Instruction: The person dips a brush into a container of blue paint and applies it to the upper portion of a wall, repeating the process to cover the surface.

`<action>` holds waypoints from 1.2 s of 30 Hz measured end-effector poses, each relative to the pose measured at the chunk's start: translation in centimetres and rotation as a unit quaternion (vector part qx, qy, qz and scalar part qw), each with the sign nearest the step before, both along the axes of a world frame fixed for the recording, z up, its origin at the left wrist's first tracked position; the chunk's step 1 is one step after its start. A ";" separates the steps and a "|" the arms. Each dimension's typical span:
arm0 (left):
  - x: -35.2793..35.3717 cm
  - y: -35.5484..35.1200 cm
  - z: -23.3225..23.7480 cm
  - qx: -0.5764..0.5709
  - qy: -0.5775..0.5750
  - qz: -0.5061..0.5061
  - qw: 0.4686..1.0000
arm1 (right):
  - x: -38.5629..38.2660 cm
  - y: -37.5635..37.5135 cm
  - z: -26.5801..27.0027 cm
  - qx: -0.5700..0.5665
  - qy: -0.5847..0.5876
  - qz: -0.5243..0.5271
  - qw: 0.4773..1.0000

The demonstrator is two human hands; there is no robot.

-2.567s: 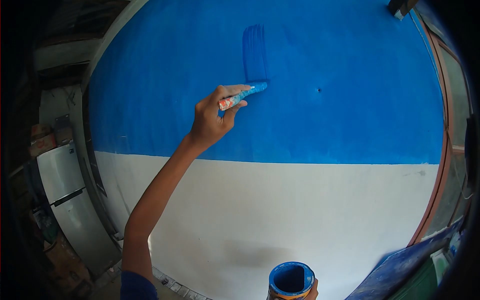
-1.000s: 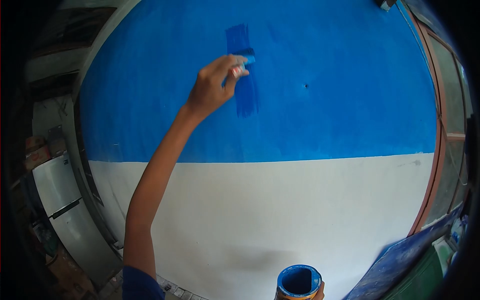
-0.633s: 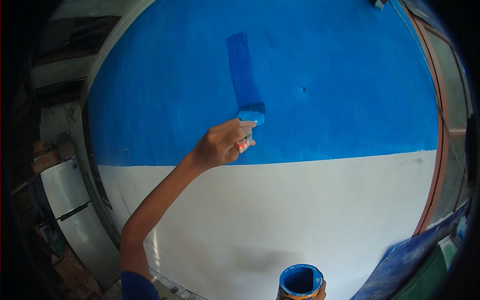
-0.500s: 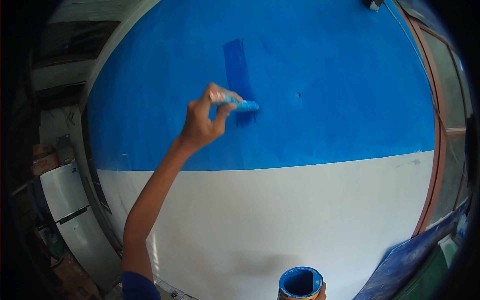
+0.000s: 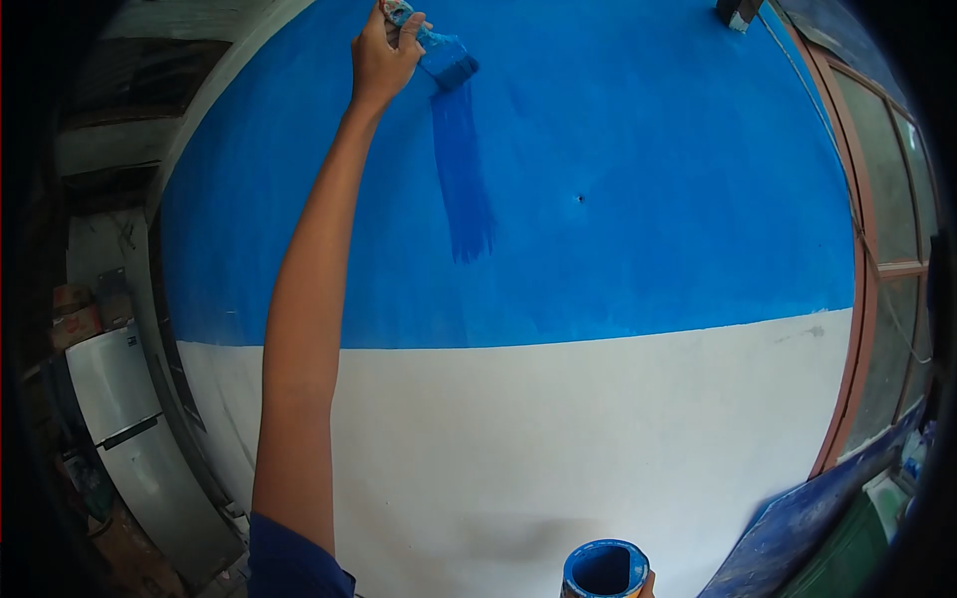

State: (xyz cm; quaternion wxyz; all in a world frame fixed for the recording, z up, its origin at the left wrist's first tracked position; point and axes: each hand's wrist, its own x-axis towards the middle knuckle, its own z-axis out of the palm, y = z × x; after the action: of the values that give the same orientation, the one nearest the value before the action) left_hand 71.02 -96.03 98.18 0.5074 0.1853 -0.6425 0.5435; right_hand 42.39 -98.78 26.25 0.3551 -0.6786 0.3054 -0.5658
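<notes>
My left hand (image 5: 383, 68), raised near the top of the view, is closed around the handle of a paintbrush (image 5: 448, 58). Blue paint covers the brush, and its bristles are at the upper end of a darker blue streak (image 5: 462, 174) on the blue part of the wall (image 5: 668, 130). At the bottom, a paint can (image 5: 604, 545) with a blue-smeared rim is held upright. Only a few fingers of my right hand (image 5: 649, 585) show, wrapped on the can's right side; the rest is hidden.
Below the blue, the wall is white (image 5: 558, 429). A refrigerator (image 5: 150, 478) with boxes (image 5: 77, 327) above it stands at left. On the right are a brown-framed window (image 5: 887, 189), a blue-stained board (image 5: 797, 518) and a green object (image 5: 842, 558). A dark bracket (image 5: 739, 13) juts out at top right.
My left hand has moved the brush up from the lower part of the darker streak to its top end. The can stays low in my right hand.
</notes>
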 end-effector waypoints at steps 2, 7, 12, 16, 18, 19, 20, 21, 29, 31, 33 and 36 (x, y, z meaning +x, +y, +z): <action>-0.2 -0.6 -1.5 -0.062 -0.042 0.076 0.994 | 1.0 -0.9 -2.7 -0.065 -0.037 -0.029 0.997; -0.4 -2.0 -7.5 -0.108 -0.084 0.164 0.977 | -0.2 -1.1 -0.7 -0.033 -0.023 0.010 0.999; -0.8 -2.5 -15.2 -0.063 -0.099 0.154 0.981 | 0.6 -1.2 -1.5 0.009 -0.046 0.048 0.998; -2.0 -1.8 -21.0 -0.010 -0.155 0.179 0.972 | 1.4 -1.2 -1.9 0.039 -0.027 0.073 0.996; -2.5 -1.9 -23.7 0.018 -0.183 0.187 0.965 | 1.8 -1.0 -2.1 0.029 -0.004 0.065 0.997; -2.6 -1.8 -24.7 0.045 -0.211 0.193 0.957 | 1.9 -0.8 -2.1 0.040 -0.034 0.099 0.994; -2.7 -1.4 -25.2 0.043 -0.210 0.196 0.957 | 2.3 -0.8 -2.2 0.048 -0.065 0.133 0.988; -2.9 -1.1 -25.5 0.059 -0.210 0.182 0.959 | 3.1 -0.7 -2.2 -0.023 -0.099 0.103 0.989; -2.6 2.3 -13.6 -0.004 -0.039 0.151 0.988 | 2.2 0.4 -0.5 0.023 -0.031 0.100 0.994; -2.1 1.9 -9.4 -0.069 -0.067 0.149 0.984 | 2.1 0.7 -0.3 0.019 -0.022 0.102 0.994; -2.0 1.7 -6.8 -0.060 -0.020 0.111 0.992 | 2.1 1.1 0.2 0.033 -0.024 0.107 0.993; -2.3 0.5 -5.5 -0.057 0.035 0.048 0.997 | 2.0 1.0 -0.5 0.035 -0.014 0.084 0.996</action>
State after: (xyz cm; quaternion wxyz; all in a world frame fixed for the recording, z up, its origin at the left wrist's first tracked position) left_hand 68.68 -95.53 92.73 0.5124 0.2060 -0.5827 0.5963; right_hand 44.42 -97.73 25.77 0.4296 -0.6810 0.2619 -0.5321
